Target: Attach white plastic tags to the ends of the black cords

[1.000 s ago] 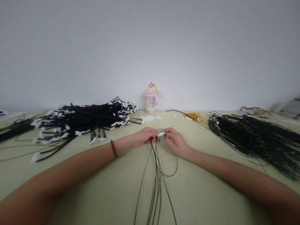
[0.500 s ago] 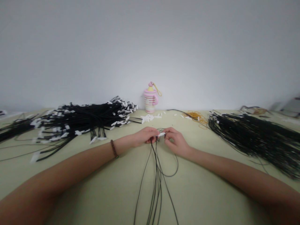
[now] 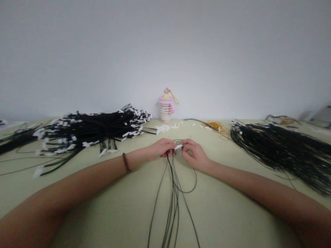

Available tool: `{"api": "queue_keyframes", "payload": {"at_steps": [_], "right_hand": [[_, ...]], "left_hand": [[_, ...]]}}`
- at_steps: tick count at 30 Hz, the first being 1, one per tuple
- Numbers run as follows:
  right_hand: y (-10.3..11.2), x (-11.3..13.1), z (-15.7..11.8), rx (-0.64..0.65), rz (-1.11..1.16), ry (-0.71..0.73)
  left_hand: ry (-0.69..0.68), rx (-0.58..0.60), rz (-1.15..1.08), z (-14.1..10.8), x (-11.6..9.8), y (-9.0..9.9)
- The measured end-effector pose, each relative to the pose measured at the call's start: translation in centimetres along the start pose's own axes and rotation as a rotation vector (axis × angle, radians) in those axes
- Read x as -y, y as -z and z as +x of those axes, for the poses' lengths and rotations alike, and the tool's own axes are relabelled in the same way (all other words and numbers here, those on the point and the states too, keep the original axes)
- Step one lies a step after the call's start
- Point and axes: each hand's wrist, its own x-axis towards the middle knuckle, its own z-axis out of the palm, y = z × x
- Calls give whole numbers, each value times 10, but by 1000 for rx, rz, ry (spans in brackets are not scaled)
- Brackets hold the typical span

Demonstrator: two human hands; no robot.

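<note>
Between my two hands, in the middle of the head view, is a small white plastic connector (image 3: 178,147). My left hand (image 3: 163,148) is closed on its left end, thumb and finger pinching it. My right hand (image 3: 194,153) pinches at the connector's right end, its fingertips closed on a thin black wire whose tip is too small to make out. Several thin black wires (image 3: 171,193) hang from below my hands toward the front edge, and one loops out to the right beneath my right hand.
A pile of black wires with white connectors (image 3: 100,125) lies left; loose black wires (image 3: 284,148) lie right. A pink and white cup (image 3: 166,109) stands by the wall. Loose white connectors (image 3: 162,129) and yellow rubber bands (image 3: 216,126) lie behind my hands.
Both hands keep nearly the same place around the white connector. The whole view has shifted very slightly; the hanging wires have swayed a little at the front.
</note>
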Motion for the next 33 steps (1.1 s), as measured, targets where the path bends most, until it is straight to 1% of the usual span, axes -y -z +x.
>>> {"api": "queue_keyframes", "payload": {"at_steps": [6,15,22,33], "right_hand": [[0,0,0,12,8,11],[0,-2,-1,9,-33,28],[-1,-5,-1,4,-50,48],[0,-1,-2,27,-96,30]], "left_hand": [[-16,10,-31,1,3,1],[8,-18,-11,-2,-2,-1],[-25,-5,-1,2,4,2],[-15,-10,-4,3,6,3]]}}
